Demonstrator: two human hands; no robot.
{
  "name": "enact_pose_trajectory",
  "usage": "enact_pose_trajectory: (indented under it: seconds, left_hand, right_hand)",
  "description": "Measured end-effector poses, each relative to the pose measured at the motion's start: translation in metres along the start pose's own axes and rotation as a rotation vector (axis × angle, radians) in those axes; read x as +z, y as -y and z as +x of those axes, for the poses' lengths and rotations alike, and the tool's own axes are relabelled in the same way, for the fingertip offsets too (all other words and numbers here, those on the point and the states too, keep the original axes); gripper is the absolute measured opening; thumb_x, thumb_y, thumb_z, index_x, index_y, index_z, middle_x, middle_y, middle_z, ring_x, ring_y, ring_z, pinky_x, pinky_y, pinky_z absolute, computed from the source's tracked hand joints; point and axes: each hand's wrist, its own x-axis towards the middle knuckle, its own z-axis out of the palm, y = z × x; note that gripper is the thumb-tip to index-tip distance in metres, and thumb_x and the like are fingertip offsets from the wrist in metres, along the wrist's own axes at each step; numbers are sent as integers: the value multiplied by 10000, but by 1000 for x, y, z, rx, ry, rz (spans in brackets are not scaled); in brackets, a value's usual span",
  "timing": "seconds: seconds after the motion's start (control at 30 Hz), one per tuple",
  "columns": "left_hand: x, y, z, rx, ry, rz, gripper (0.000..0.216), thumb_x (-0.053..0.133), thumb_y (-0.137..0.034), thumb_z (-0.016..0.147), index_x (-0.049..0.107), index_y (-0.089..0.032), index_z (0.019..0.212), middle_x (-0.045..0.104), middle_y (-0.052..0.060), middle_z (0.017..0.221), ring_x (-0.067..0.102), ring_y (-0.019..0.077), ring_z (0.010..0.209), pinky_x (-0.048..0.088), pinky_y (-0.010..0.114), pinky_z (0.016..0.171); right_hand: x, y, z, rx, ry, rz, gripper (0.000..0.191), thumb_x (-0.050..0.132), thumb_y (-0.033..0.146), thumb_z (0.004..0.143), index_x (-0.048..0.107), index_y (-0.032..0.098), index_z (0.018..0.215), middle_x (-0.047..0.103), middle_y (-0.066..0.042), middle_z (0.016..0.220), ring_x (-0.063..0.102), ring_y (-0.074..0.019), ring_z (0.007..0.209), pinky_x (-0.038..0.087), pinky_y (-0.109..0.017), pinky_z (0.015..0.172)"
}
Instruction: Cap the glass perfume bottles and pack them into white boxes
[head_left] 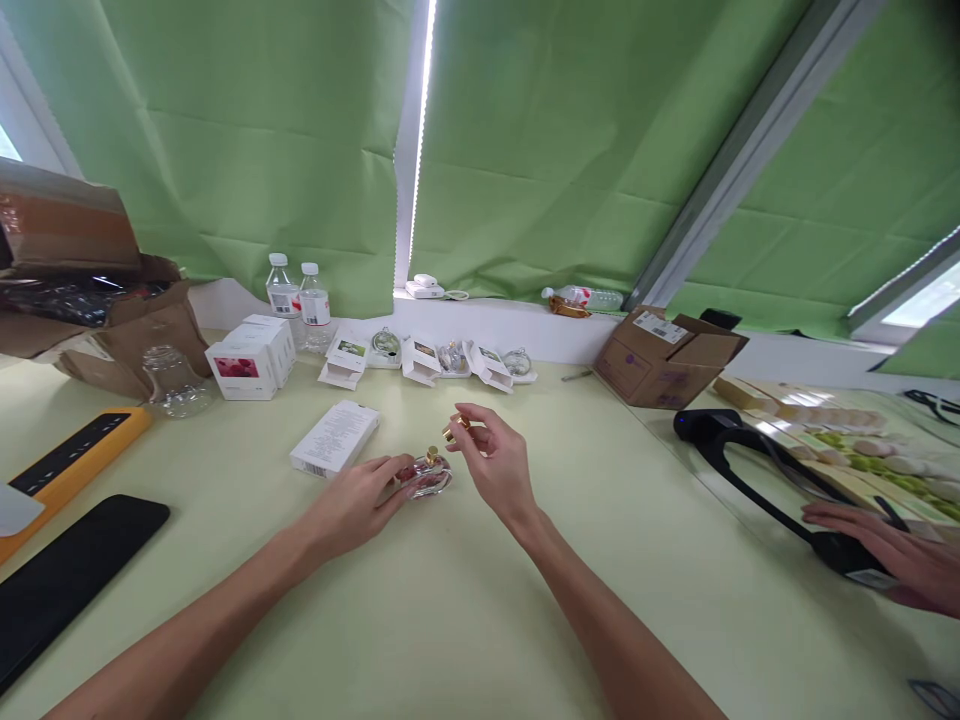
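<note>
A clear glass perfume bottle [430,483] with a gold neck stands on the pale green table, and my left hand [367,497] grips it from the left side. Close above and to its right, my right hand [491,455] pinches a small gold cap [455,428] between thumb and fingers. Cap and bottle are apart. Behind my left hand lies a white printed carton [336,440], flat on the table.
White boxes [251,360], two water bottles [309,305] and small open cartons [421,360] line the back. A cardboard box [667,358] stands back right. Another person's hand [892,550] touches a black headset [757,470] at right. A black slab [75,570] lies left.
</note>
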Motion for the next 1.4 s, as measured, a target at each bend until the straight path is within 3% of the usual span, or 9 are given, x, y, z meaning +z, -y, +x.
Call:
enact_pose_trajectory:
  seconds: [0.23, 0.47, 0.93, 1.4]
  left_hand:
    - [-1, -4, 1, 12, -2, -28, 304, 348, -442, 963, 527, -282, 1148, 679, 32, 1047, 668, 205, 847, 485, 286, 695]
    - [0, -3, 0, 15, -20, -37, 305, 355, -427, 962, 525, -269, 1161, 682, 41, 1045, 667, 208, 852, 488, 295, 696]
    - [-2, -5, -1, 5, -1, -74, 316, 352, -438, 962, 534, -277, 1164, 683, 36, 1018, 663, 206, 854, 485, 295, 697]
    - [-1, -4, -1, 6, -15, -25, 314, 340, -446, 962, 533, -273, 1139, 673, 29, 958, 641, 183, 760, 454, 273, 644]
  right_hand:
    - [6, 16, -8, -199, -24, -130, 226, 530, 320, 903, 613, 235, 1096, 652, -59, 1036, 661, -183, 865, 583, -373, 832]
    - [9, 12, -11, -295, 55, -227, 232, 489, 301, 928, 602, 250, 1125, 654, -57, 1034, 649, -182, 861, 570, -363, 820]
    - [11, 3, -16, -255, 250, -356, 283, 457, 307, 939, 585, 280, 1189, 660, -44, 1101, 668, -186, 865, 565, -344, 813]
    - [2, 8, -13, -137, 378, -405, 295, 522, 298, 901, 542, 276, 1195, 688, -8, 966, 672, -182, 819, 543, -335, 765]
